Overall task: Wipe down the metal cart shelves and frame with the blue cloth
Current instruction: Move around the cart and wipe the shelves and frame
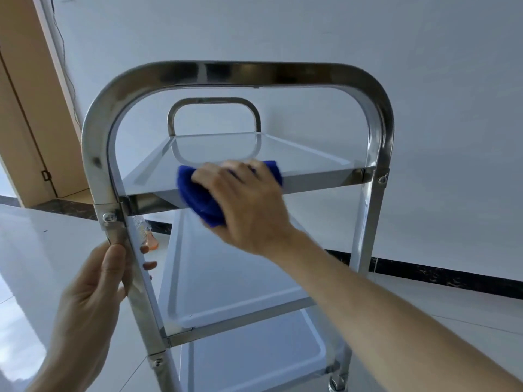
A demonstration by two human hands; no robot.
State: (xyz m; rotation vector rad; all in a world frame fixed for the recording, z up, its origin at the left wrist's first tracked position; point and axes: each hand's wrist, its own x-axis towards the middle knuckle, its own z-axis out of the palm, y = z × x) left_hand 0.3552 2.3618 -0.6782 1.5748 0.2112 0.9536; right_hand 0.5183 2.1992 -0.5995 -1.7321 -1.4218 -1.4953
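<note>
A shiny metal cart [232, 73] with three shelves stands in front of me, its near handle arching across the view. My right hand [249, 205] grips the blue cloth [198, 193] and presses it over the near edge of the top shelf [319, 181]. My left hand [93, 292] is wrapped around the near left post [135, 290] of the frame, just below the top shelf bracket. The middle shelf [226, 278] and the bottom shelf [254, 355] show below my right forearm.
A white wall [424, 108] with a dark baseboard [424, 271] stands behind the cart. A wooden door [25, 123] is at the left. A plastic bottle with orange liquid [150, 236] stands on the glossy tiled floor [42, 250]. A caster [338, 384] shows at the bottom right.
</note>
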